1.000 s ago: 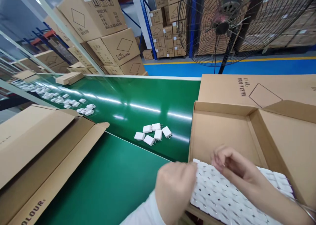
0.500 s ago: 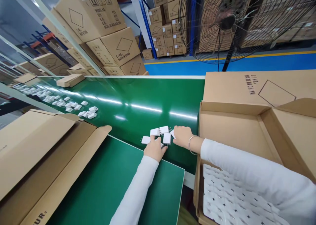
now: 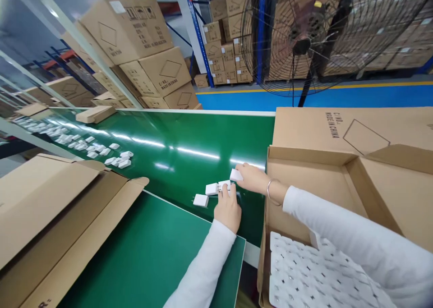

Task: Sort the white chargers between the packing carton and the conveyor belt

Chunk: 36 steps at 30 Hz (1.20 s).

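Observation:
On the green conveyor belt (image 3: 189, 127), my right hand (image 3: 253, 178) pinches a white charger plug (image 3: 236, 175) by one end, held at the right of a small group. My left hand (image 3: 228, 211) is just below it, fingers bent down over a white charger plug (image 3: 224, 185); the palm and what lies under it are partly hidden. Two more chargers, one touching the group (image 3: 211, 189) and one apart (image 3: 200, 200) with its metal prongs pointing left, lie to the left of my fingers.
An open carton (image 3: 304, 159) with rows of white chargers (image 3: 304, 267) stands at my right. Another open carton (image 3: 67, 209) is at my left. More chargers (image 3: 98, 149) lie up the belt. A large fan (image 3: 301, 46) and stacked boxes (image 3: 162, 71) stand behind.
My left hand has moved right, over the chargers by my right hand. My right hand has shifted slightly, its charger now showing more clearly. The view has tilted a little.

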Available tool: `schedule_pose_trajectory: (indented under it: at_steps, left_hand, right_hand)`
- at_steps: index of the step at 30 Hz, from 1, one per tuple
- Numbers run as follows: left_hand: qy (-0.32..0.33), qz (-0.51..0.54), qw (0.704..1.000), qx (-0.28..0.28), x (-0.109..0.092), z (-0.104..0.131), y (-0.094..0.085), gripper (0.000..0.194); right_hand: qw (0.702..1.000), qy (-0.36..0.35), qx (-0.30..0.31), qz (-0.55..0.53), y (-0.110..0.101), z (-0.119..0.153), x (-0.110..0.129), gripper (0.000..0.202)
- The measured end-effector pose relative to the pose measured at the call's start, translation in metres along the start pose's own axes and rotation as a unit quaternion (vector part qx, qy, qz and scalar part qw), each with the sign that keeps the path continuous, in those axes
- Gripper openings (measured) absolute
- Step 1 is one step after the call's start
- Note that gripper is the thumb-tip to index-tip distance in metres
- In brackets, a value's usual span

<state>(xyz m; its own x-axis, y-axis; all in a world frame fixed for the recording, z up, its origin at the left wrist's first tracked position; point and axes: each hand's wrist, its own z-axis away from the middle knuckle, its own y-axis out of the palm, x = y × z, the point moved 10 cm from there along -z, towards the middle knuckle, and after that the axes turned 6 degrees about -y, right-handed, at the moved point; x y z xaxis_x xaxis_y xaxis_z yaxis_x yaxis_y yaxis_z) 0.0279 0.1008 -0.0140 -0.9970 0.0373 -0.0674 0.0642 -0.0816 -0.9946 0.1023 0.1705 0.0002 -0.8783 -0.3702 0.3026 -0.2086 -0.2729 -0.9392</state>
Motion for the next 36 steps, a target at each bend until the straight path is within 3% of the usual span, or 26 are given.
schedule_pose_trajectory:
  at_steps: [5, 10, 14, 16, 18, 21, 24, 26, 29, 32, 36]
  left_hand:
    - [-0.141, 0.04, 0.988, 0.047, 0.018, 0.006, 0.012, 0.043]
    - [-0.181, 0.038, 0.978, 0.1, 0.016, 0.002, 0.022, 0.037]
    - [-0.116, 0.071, 0.985, 0.11, 0.015, 0.011, 0.008, 0.031]
    - [-0.033, 0.15, 0.985, 0.08, 0.014, 0.021, -0.012, 0.03]
    - [0.038, 0.289, 0.956, 0.037, 0.02, 0.035, -0.038, 0.031]
    - [0.062, 0.476, 0.877, -0.031, 0.044, 0.055, -0.067, 0.03]
    - [0.082, 0.557, 0.825, -0.037, 0.046, 0.077, -0.07, 0.029]
    - [0.115, 0.578, 0.808, -0.018, 0.03, 0.091, -0.067, 0.029]
    - [0.173, 0.588, 0.79, 0.001, -0.001, 0.11, -0.064, 0.027]
    - [0.222, 0.59, 0.776, 0.013, -0.022, 0.122, -0.066, 0.028]
    - [0.242, 0.59, 0.77, 0.03, -0.03, 0.127, -0.066, 0.036]
  right_hand:
    - [0.998, -0.045, 0.036, 0.018, 0.024, -0.017, 0.027, 0.032]
    - [0.991, -0.072, 0.105, 0.048, 0.04, -0.029, 0.03, 0.027]
    - [0.989, -0.074, 0.118, 0.057, 0.046, -0.029, 0.036, 0.026]
    - [0.992, -0.061, 0.102, 0.05, 0.042, -0.026, 0.038, 0.027]
    - [0.995, -0.043, 0.083, 0.031, 0.031, -0.017, 0.035, 0.026]
    - [0.997, -0.042, 0.06, -0.017, 0.009, 0.014, 0.024, 0.024]
    - [0.982, -0.124, 0.052, -0.13, -0.006, 0.072, 0.025, 0.031]
    - [0.914, -0.202, -0.001, -0.353, -0.022, 0.116, 0.032, 0.028]
    - [0.841, -0.234, -0.055, -0.485, -0.021, 0.168, 0.031, 0.026]
    - [0.814, -0.238, -0.1, -0.52, -0.01, 0.192, 0.032, 0.03]
    - [0.804, -0.229, -0.136, -0.532, -0.007, 0.196, 0.032, 0.032]
